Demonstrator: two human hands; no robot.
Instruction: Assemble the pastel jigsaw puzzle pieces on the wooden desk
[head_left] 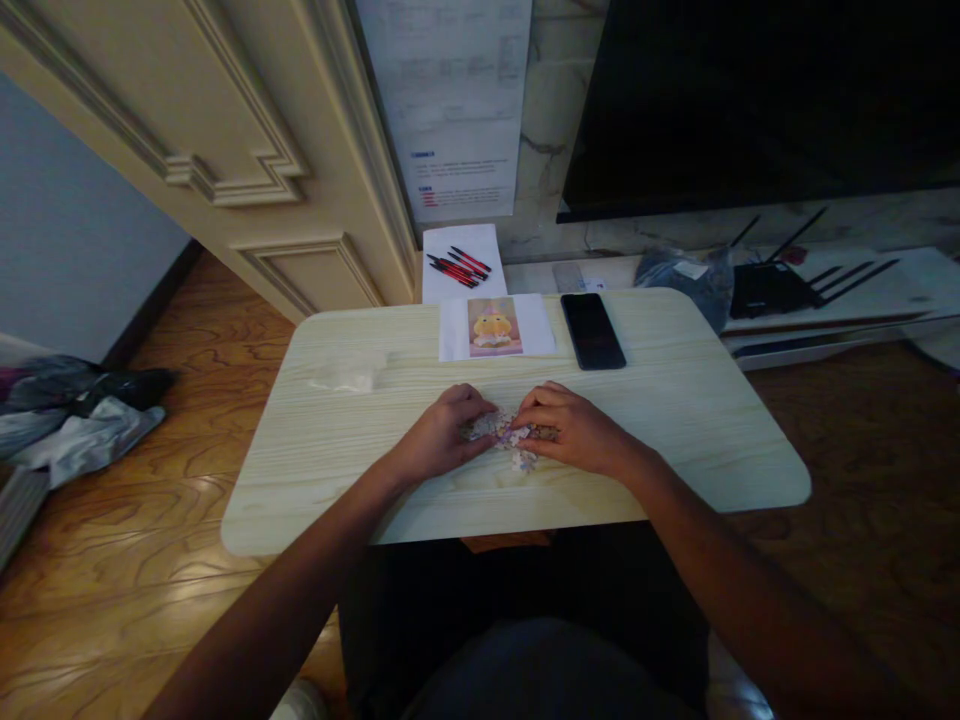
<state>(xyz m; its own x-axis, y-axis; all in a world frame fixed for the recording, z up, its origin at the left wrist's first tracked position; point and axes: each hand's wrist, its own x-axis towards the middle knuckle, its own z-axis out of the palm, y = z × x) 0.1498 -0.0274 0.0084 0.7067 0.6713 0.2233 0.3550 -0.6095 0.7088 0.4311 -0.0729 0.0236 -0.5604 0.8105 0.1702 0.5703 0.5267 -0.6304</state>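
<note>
A small heap of jigsaw puzzle pieces [504, 424] lies near the middle of the light wooden table [315, 460]. From the left, my left hand [444, 432] curls its fingers and thumb around that side of the heap. My right hand [576, 428] closes in from the other side, fingers bent onto the pieces. The fingertips of both hands touch the heap, and some pieces are hidden beneath them. A few pieces spill toward me below the right thumb. Beyond the hands lies a white sheet [459, 330] with a printed picture [495, 328] of a yellow toy figure.
A black phone [592, 330] lies at the table's far side. A clear plastic bag [349, 374] rests on the left. Behind the table, several red pens [459, 268] lie on white paper. A router [776, 288] stands on the low shelf under a dark screen [765, 100].
</note>
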